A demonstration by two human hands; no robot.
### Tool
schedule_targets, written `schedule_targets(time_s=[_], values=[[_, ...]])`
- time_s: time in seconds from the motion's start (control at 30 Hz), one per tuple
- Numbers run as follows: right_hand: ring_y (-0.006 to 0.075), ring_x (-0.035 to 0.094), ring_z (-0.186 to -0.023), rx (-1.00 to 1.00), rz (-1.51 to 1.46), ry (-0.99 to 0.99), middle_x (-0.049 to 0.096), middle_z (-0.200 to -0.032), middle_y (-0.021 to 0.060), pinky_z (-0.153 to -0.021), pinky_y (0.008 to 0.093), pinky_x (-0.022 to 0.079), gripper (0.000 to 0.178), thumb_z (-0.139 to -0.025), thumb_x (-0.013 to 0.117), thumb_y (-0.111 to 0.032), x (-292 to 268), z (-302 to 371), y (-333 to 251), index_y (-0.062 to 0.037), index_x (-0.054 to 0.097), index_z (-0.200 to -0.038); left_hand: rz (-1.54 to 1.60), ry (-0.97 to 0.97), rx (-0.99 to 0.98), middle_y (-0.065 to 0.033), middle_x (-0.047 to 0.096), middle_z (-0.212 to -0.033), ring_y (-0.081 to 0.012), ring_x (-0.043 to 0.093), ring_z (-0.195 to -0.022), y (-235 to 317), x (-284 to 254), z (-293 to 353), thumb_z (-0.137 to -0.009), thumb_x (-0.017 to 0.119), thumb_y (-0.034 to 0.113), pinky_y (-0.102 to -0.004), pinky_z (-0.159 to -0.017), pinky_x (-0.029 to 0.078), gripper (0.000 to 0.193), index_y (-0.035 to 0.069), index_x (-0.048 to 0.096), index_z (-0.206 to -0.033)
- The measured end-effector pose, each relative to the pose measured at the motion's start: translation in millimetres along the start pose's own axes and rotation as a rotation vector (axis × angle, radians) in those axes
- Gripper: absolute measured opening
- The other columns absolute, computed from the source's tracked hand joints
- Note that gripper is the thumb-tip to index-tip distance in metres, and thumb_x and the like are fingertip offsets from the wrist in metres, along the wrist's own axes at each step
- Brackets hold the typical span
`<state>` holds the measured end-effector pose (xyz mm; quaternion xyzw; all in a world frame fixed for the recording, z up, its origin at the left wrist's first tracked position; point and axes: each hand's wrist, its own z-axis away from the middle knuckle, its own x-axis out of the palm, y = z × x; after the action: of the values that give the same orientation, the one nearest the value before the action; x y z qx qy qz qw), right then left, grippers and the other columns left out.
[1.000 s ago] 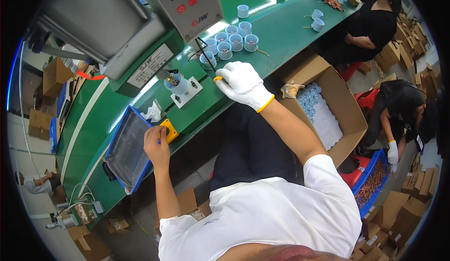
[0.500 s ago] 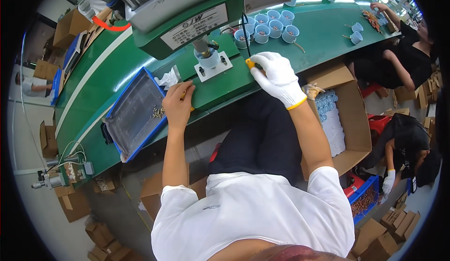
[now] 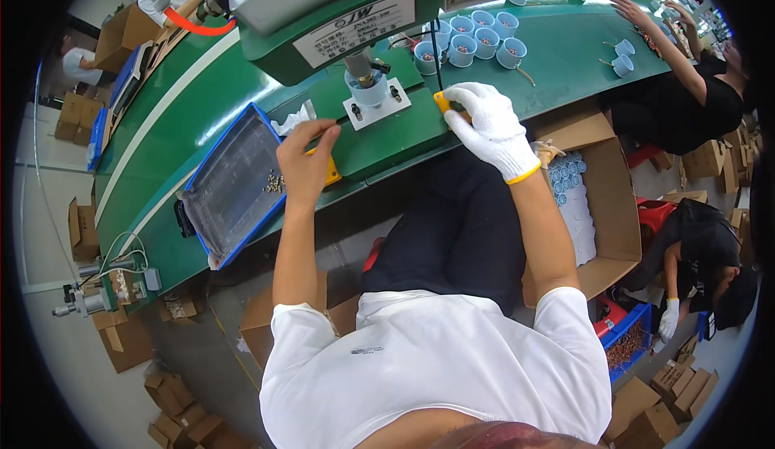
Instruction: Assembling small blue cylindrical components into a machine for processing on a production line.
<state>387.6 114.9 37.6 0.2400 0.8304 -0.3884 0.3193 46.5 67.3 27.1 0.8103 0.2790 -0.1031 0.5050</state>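
Note:
My left hand point(image 3: 307, 158) is bare, its fingers apart and slightly bent, beside a yellow switch box point(image 3: 333, 172) on the green press base's left side. My right hand point(image 3: 490, 126), in a white knitted glove, rests at another yellow switch box point(image 3: 441, 102) on the right side, thumb and fingers apart. Between them a clear bluish cup point(image 3: 368, 91) stands upright on a metal fixture plate point(image 3: 378, 115), directly under the ram point(image 3: 358, 65) of the green press point(image 3: 347, 33). Whether the fingers touch the switches I cannot tell.
A blue-rimmed tray point(image 3: 234, 187) with small metal parts lies left, beside crumpled white plastic point(image 3: 295, 118). Several light-blue cups point(image 3: 486, 41) stand behind the press. An open carton point(image 3: 609, 207) of cups is at my right. Co-workers point(image 3: 686, 94) sit on the right.
My left hand has risen off its switch box, baring more yellow. My right hand has shifted slightly, showing more of its box. A co-worker's arms reach farther over the table.

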Motion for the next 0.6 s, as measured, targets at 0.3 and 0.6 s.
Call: schedule_targets(time_s=[0.3,0.6], values=[[0.0383,0.073,-0.109,-0.006,0.036,0.024,0.078,-0.114,0.0134,-0.096,0.0473,0.06,0.024,-0.094,0.075,-0.018,-4.9,3.4,2.9,-0.0073,0.079,-0.115,-0.158,-0.367,-0.159,-0.0099,0.082,-0.096,-0.0164,0.073,-0.087,78.8,6.9,-107.1,-0.095,0.089,0.026,-0.0314,-0.082,0.056,0.031,0.002,0.086,-0.114],[0.0366,0.073,-0.109,0.033,0.018,-0.018,0.078,-0.115,0.0114,-0.097,0.0478,0.06,0.025,-0.095,0.071,-0.024,-2.3,7.7,2.8,-0.0105,0.081,-0.114,-0.361,-0.591,-0.138,-0.0145,0.084,-0.106,-0.0223,0.076,-0.096,75.8,14.8,-127.4,-0.096,0.084,0.029,-0.0355,-0.093,0.059,0.039,-0.004,0.083,-0.117]])
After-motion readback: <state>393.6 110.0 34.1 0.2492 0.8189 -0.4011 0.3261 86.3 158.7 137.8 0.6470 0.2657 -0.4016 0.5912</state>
